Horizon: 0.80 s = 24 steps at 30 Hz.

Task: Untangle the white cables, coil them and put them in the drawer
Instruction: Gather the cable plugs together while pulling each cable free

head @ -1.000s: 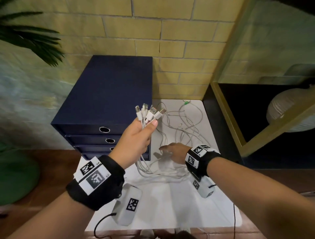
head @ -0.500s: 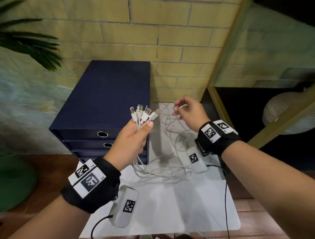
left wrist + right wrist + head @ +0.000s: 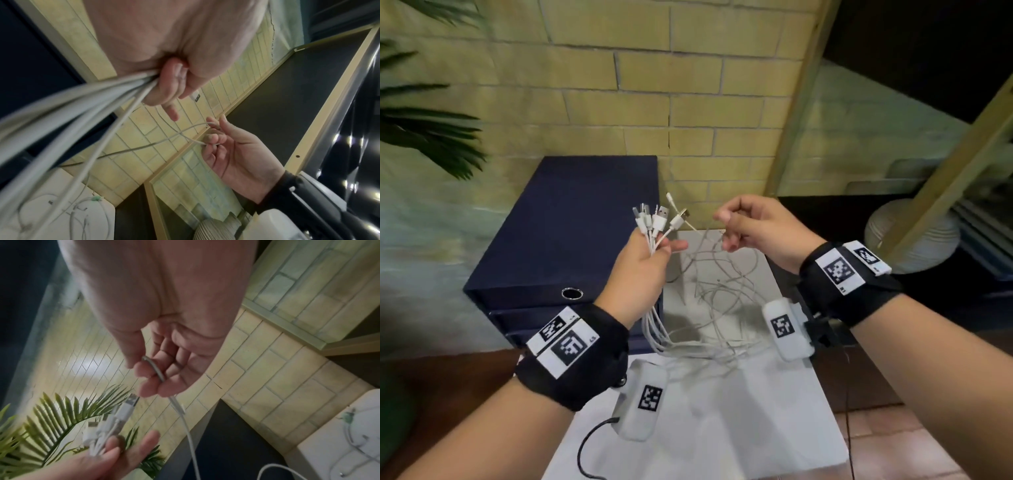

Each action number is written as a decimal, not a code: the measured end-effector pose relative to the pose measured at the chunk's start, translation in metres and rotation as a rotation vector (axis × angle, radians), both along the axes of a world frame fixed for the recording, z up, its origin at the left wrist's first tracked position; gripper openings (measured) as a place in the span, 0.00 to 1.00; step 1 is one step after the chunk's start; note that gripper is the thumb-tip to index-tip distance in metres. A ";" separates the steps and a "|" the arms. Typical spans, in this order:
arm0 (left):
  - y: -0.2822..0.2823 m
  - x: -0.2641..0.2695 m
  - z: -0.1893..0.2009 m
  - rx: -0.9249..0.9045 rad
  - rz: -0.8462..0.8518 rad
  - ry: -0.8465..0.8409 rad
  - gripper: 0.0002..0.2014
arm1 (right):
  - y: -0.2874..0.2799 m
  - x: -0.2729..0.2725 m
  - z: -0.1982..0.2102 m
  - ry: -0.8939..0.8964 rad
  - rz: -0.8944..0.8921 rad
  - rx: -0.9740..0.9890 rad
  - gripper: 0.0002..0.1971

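Both hands raised, left hand [image 3: 642, 270] fisted, right hand [image 3: 753, 228] pinching

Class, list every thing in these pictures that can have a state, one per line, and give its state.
Left hand: raised, grips a bundle of cable ends.
Right hand: raised, pinches one thin cable.
White cables: still tangled, partly lying on the white table.
Top drawer of the blue cabinet: closed.

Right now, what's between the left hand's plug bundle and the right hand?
Head view: only a thin white cable end crosses the gap between plug bundle and right hand.
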State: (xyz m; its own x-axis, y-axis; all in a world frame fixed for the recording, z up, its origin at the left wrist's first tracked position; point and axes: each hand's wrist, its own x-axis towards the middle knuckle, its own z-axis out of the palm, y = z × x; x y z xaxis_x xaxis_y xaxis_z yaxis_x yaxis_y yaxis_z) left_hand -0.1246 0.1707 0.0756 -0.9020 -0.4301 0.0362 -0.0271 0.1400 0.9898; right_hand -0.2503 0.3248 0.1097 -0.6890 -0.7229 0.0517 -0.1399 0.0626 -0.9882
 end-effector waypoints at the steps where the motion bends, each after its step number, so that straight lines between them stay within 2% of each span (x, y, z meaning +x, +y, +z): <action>1: 0.005 0.001 0.003 0.003 -0.018 -0.021 0.13 | 0.003 0.003 0.001 -0.001 0.011 0.010 0.02; 4: 0.011 0.000 0.002 0.000 -0.098 -0.057 0.11 | 0.011 0.008 0.006 -0.008 0.017 -0.001 0.04; 9: 0.016 0.002 -0.008 0.089 -0.264 -0.142 0.08 | 0.017 0.008 0.017 0.004 -0.087 -0.150 0.04; 15: 0.016 0.002 -0.011 -0.021 -0.079 -0.073 0.12 | 0.019 0.008 0.036 0.027 -0.099 -0.216 0.06; 18: 0.019 0.004 -0.007 -0.074 -0.194 -0.084 0.15 | 0.016 0.008 0.040 0.046 -0.086 -0.259 0.07; 20: 0.021 0.006 -0.007 -0.095 -0.271 -0.074 0.13 | 0.014 0.006 0.041 0.064 -0.120 -0.276 0.07; 24: 0.018 0.006 -0.011 -0.088 -0.240 -0.027 0.12 | 0.013 -0.008 0.029 0.115 -0.278 -0.259 0.06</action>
State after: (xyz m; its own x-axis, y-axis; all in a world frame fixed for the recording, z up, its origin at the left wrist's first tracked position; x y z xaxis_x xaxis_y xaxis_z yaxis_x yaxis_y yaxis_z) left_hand -0.1191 0.1882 0.0649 -0.9791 -0.1996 0.0385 -0.0088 0.2309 0.9729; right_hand -0.2582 0.3377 0.1388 -0.8357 -0.4627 0.2958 -0.2632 -0.1354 -0.9552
